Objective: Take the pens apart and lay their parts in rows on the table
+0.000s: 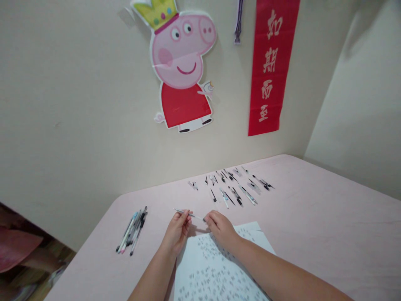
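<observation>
My left hand (180, 230) pinches a slim pen (196, 216) between thumb and fingers, its grey end sticking out to the left. At the pen's other end, where something dark shows, the fingers of my right hand (221, 228) are closed. Between the two hands the visible stretch is thin and pale; whether it is the barrel or a refill is too small to tell. Both hands are over the top edge of a white sheet of paper (200, 267) covered with rows of dark handwriting. My right forearm lies across part of the sheet.
A bundle of several pens (133, 230) lies to the left on the pink tabletop (328, 234). Towards the wall, several small groups of pens and pen parts (234, 188) are laid out in rows. Part of another person (19, 251) shows at the lower left, beyond the table edge.
</observation>
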{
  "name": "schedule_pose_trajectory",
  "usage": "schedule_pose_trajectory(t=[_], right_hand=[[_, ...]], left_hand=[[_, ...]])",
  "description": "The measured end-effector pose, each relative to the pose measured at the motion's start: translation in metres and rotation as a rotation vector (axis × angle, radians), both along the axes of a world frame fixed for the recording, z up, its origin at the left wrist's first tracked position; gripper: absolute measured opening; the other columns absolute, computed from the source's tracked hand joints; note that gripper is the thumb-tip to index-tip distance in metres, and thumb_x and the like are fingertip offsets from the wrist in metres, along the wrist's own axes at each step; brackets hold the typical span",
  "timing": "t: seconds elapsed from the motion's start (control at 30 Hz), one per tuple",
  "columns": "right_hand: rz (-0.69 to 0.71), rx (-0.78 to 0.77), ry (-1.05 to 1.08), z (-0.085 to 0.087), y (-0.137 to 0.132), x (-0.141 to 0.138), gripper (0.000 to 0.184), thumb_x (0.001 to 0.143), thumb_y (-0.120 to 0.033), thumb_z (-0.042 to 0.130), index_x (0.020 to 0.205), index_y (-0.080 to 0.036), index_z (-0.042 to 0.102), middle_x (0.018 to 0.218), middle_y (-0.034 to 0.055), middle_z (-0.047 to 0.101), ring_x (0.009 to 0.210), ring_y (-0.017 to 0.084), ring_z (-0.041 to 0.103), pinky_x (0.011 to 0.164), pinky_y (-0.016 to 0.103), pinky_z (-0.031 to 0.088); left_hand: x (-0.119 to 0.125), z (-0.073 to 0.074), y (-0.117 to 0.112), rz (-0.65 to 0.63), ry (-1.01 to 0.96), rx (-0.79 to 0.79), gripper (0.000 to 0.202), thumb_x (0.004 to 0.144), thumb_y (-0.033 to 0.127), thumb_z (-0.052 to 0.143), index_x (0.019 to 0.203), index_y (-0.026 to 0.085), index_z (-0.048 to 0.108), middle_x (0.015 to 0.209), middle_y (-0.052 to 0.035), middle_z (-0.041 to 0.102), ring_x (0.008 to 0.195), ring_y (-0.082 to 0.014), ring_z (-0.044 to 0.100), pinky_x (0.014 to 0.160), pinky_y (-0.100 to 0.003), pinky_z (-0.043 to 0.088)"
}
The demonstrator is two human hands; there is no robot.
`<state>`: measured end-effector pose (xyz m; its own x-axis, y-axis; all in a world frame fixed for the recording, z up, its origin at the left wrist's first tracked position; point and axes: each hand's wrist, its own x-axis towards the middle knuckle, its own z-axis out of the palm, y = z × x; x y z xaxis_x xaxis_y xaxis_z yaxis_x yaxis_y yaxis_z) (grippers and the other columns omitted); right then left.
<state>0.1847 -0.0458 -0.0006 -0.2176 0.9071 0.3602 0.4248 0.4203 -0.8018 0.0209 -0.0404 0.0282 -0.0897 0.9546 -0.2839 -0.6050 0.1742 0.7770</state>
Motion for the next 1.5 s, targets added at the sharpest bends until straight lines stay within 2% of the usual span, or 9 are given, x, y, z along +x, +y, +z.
schedule_pose_trajectory(t=[0.07,0.27,0.4,0.5,0.6,0.87,0.97,1.17,1.5], right_hand=[[0.018,-0.004,-0.026,0.001,-0.001,0.000,0.027,0.092,-0.022,0.040,0.073,-0.017,0.059,0.070,0.0008,0.057,0.070,0.014,0.053,0.066,0.026,0.038],[-0.025,0.005,-0.010,0.004,-0.001,-0.003,0.007,0.078,-0.013,0.058,0.073,-0.018,0.058,0.070,-0.0008,0.055,0.066,0.013,0.051,0.062,0.024,0.036],[-0.047,-0.011,0.012,0.002,0.000,-0.003,0.009,0.073,-0.014,0.063,0.079,-0.018,0.058,0.074,-0.0015,0.054,0.066,0.013,0.050,0.062,0.024,0.037],[-0.027,-0.006,-0.007,-0.001,0.001,-0.001,0.004,0.081,-0.022,0.057,0.079,-0.018,0.058,0.075,-0.0004,0.055,0.068,0.014,0.051,0.063,0.024,0.037],[0.004,0.010,-0.042,-0.002,0.001,-0.001,0.025,0.090,-0.023,0.043,0.070,-0.017,0.057,0.069,0.0005,0.055,0.068,0.014,0.052,0.065,0.025,0.036],[-0.020,0.020,-0.032,0.001,0.000,-0.002,0.011,0.080,-0.015,0.057,0.070,-0.017,0.060,0.069,-0.0005,0.056,0.066,0.013,0.051,0.063,0.024,0.035],[-0.027,0.038,-0.004,-0.001,0.001,-0.002,0.011,0.081,-0.016,0.057,0.071,-0.017,0.061,0.070,-0.0003,0.056,0.066,0.013,0.051,0.063,0.024,0.035],[-0.034,0.041,0.032,-0.001,0.001,-0.001,0.012,0.082,-0.016,0.055,0.071,-0.017,0.059,0.069,-0.0006,0.055,0.066,0.013,0.050,0.062,0.024,0.036],[-0.018,0.046,0.017,0.002,0.000,-0.003,0.010,0.078,-0.012,0.060,0.069,-0.017,0.059,0.068,-0.0012,0.055,0.065,0.013,0.051,0.062,0.024,0.036]], left_hand=[[0.000,0.000,0.000,-0.003,0.003,0.002,0.013,0.081,0.004,0.058,0.071,0.011,0.058,0.069,-0.0015,0.066,0.047,-0.0032,0.059,0.048,-0.009,0.053],[-0.002,-0.004,0.002,0.000,0.019,0.018,0.015,0.084,0.003,0.054,0.071,0.010,0.058,0.069,-0.0019,0.066,0.047,-0.0029,0.059,0.048,-0.010,0.053],[-0.002,-0.006,0.003,0.004,0.022,0.023,0.017,0.085,0.003,0.051,0.072,0.010,0.058,0.069,-0.0024,0.066,0.047,-0.0025,0.058,0.048,-0.010,0.052],[-0.002,-0.004,0.001,-0.005,0.025,0.020,0.016,0.085,0.003,0.051,0.073,0.010,0.058,0.069,-0.0023,0.066,0.047,-0.0025,0.058,0.048,-0.010,0.052],[-0.001,-0.003,0.000,-0.021,0.033,0.017,0.015,0.085,0.004,0.052,0.074,0.010,0.058,0.069,-0.0021,0.066,0.048,-0.0026,0.058,0.048,-0.010,0.052],[-0.003,-0.007,0.001,-0.019,0.069,0.012,0.011,0.083,0.006,0.057,0.073,0.011,0.058,0.068,-0.0014,0.064,0.049,-0.0033,0.058,0.048,-0.010,0.051],[-0.004,-0.005,-0.003,-0.082,0.070,0.052,0.006,0.077,0.010,0.066,0.079,0.013,0.061,0.069,0.0000,0.064,0.055,-0.0056,0.061,0.053,-0.013,0.053],[0.000,-0.001,-0.011,-0.277,0.116,0.110,0.025,0.069,0.014,0.075,0.092,0.014,0.066,0.095,-0.0044,0.068,0.069,-0.0068,0.063,0.066,-0.016,0.054],[0.001,-0.009,-0.006,-0.208,0.213,0.061,0.028,0.061,0.028,0.082,0.076,0.011,0.065,0.071,-0.0020,0.066,0.063,-0.0076,0.060,0.059,-0.016,0.050]])
